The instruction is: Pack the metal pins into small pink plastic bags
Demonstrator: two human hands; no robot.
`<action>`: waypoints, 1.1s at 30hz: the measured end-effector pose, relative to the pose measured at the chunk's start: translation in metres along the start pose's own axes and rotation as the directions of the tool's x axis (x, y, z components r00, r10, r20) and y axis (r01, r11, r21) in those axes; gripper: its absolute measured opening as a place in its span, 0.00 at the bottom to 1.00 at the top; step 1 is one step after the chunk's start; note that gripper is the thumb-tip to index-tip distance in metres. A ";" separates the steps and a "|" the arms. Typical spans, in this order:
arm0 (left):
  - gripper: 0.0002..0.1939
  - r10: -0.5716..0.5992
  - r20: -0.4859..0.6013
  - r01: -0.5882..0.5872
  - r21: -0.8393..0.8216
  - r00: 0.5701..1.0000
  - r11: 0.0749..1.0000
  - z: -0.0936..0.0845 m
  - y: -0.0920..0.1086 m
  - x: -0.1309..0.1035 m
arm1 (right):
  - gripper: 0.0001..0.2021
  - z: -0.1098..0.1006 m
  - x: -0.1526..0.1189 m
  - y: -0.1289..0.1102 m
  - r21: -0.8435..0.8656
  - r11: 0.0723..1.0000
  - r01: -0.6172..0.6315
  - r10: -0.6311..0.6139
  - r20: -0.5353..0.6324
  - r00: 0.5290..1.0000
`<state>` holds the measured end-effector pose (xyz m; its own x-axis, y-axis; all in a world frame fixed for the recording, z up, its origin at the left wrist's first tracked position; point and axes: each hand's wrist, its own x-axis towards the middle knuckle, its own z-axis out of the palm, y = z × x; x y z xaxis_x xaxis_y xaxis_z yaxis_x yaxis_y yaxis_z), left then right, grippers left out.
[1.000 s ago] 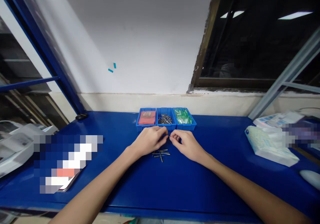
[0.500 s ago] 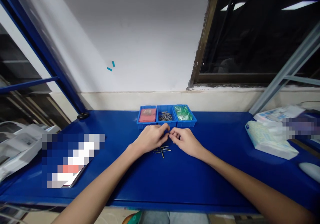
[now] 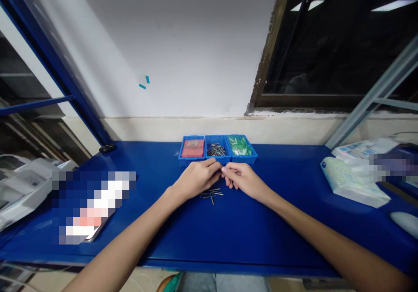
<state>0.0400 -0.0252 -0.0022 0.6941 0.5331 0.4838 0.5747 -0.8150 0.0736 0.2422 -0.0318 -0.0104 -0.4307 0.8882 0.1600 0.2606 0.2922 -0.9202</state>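
Both hands are over the middle of the blue table [image 3: 248, 235], in front of three blue bins, fingertips meeting or almost meeting. Left hand [image 3: 196, 179] comes in from the left, back up, thumb and index curled toward each other at the tips. Can't tell if it pinches anything; the tips are too small and partly covered. Right hand [image 3: 245, 179] has its thumb laid toward the index, other fingers curled below. Same there: can't tell if something sits in the pinch. Loose metal pins [image 3: 212, 193] lie crossed in a small pile on the table, just nearer the wearer than the fingertips, partly behind the left hand. Bins stand side by side near the wall: left bin [image 3: 183, 156] has a red packet [image 3: 192, 148], middle bin [image 3: 210, 139] has a heap of similar metal pins [image 3: 216, 150], right bin [image 3: 254, 154] has green packets [image 3: 240, 146]. Far left: white equipment [image 3: 28, 192], a flat item [image 3: 93, 236] mostly pixelated, and a small black object [image 3: 107, 148] at the back by the blue frame [image 3: 88, 120]. Right side: patterned pack [image 3: 352, 187] with white material on top, rounded pale object [image 3: 406, 223] at the view edge.
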 end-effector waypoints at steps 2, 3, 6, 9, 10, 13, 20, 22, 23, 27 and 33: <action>0.09 0.015 -0.019 -0.016 -0.049 1.000 0.999 0.000 -0.001 0.000 | 0.16 -0.003 0.001 0.001 -0.005 1.000 0.003 -0.003 0.013 1.000; 0.09 0.022 -0.037 -0.025 -0.077 0.999 0.997 0.000 -0.001 0.000 | 0.15 -0.004 0.001 0.003 -0.008 1.000 0.001 -0.001 0.013 1.000; 0.09 0.004 -0.149 -0.031 -0.179 0.989 0.983 0.002 0.001 0.000 | 0.06 -0.006 0.002 0.007 0.023 1.000 0.002 -0.003 0.042 0.999; 0.09 -0.051 -0.244 -0.022 -0.285 0.968 0.958 0.004 0.004 0.002 | 0.08 -0.005 0.001 0.008 0.074 0.997 0.014 -0.021 0.091 0.996; 0.08 -0.067 -0.252 -0.015 -0.313 0.966 0.950 0.005 0.004 0.003 | 0.07 -0.004 0.000 0.008 0.068 0.998 0.019 -0.025 0.099 0.995; 0.08 -0.128 -0.241 0.034 -0.360 0.962 0.932 0.009 0.003 0.004 | 0.09 -0.003 -0.001 0.007 -0.039 0.998 0.047 -0.044 0.082 0.996; 0.10 -0.125 -0.176 0.086 -0.210 0.976 0.974 0.012 -0.002 0.001 | 0.12 0.001 -0.001 0.013 -0.182 0.981 0.071 -0.074 -0.007 0.997; 0.11 -0.069 -0.123 0.055 -0.115 0.990 0.992 0.012 -0.001 0.001 | 0.11 0.001 -0.001 0.015 -0.179 0.982 0.051 -0.059 -0.039 0.998; 0.11 -0.048 -0.103 0.040 -0.074 0.993 0.996 0.012 -0.001 0.000 | 0.11 0.001 -0.001 0.016 -0.184 0.982 0.045 -0.055 -0.048 0.997; 0.11 -0.031 -0.083 0.032 0.012 0.996 0.999 0.014 -0.001 -0.001 | 0.11 0.003 -0.003 0.017 -0.219 0.974 0.055 -0.067 -0.045 0.997; 0.08 -0.167 -0.084 0.169 0.029 0.982 0.985 0.019 0.001 -0.002 | 0.15 0.004 -0.006 0.012 -0.234 0.969 0.083 -0.091 -0.026 0.995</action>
<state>0.0475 -0.0232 -0.0194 0.5498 0.6405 0.5362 0.6962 -0.7061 0.1297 0.2443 -0.0355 -0.0240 -0.4299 0.8668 0.2528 0.4189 0.4395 -0.7946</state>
